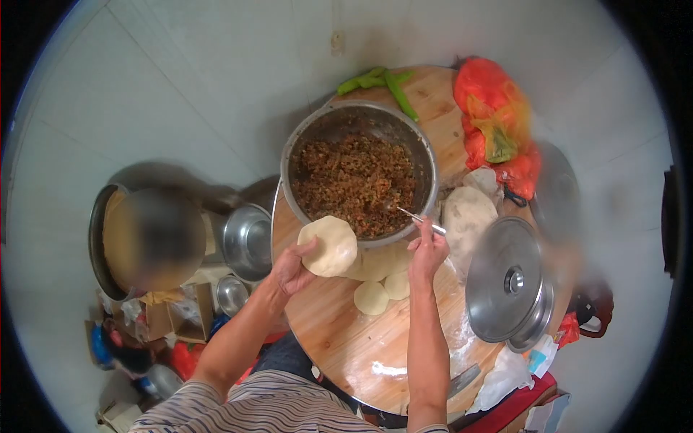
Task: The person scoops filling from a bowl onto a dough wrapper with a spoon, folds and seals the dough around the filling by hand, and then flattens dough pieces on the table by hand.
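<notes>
- Dough disc [328, 246]: held up at the near rim of the basin. I judge it light, soft and easy to stretch or tear; flat support underneath suits it better than a pinch.
- Left hand [292, 268]: gripping the disc by its left edge, thumb on top; I cannot see the fingers beneath.
- Right hand [427, 254]: closed around a slim metal utensil [437, 229] pointing into the minced mixture [354, 180]; tip contact unclear to me.
- Basin [289, 189]: metal, holding the mixture.
- Wooden table [325, 328]: two dough rounds [371, 298] lie near the basin.
- Further right: dough lump [469, 220], then metal lid [503, 289].
</notes>
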A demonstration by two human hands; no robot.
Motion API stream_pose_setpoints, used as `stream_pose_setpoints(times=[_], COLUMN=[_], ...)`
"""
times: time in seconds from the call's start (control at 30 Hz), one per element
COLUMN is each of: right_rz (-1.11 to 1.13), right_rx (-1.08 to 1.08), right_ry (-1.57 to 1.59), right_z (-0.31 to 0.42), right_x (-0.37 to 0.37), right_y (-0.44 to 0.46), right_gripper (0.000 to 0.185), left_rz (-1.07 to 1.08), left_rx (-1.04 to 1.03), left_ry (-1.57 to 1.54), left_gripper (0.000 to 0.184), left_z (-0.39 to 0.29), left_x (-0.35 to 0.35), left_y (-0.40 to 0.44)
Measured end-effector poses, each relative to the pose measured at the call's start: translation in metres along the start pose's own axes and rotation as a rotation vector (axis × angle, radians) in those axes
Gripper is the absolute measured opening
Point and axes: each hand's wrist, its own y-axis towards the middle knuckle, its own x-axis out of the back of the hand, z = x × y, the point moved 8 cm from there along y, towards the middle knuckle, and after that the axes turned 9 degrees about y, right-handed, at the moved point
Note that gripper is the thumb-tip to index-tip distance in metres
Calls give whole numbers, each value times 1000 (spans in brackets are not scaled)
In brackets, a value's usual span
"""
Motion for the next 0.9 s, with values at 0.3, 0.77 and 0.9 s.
stream_pose_setpoints(times=[0.3,0.77,0.9], right_rz=[266,327,181], right_rx=[693,234,63], right_ry=[-535,-438,-342], right_z=[59,36,32], right_x=[-50,-40,-28], right_y=[-3,-5,-4], right_gripper=[16,18,26], left_rz=[-56,-61,-117], left_rx=[-33,-17,-20], left_ry=[23,15,13], left_gripper=[53,59,52], left_z=[-7,-1,-6], left_x=[6,19,12], left_y=[-1,3,-1])
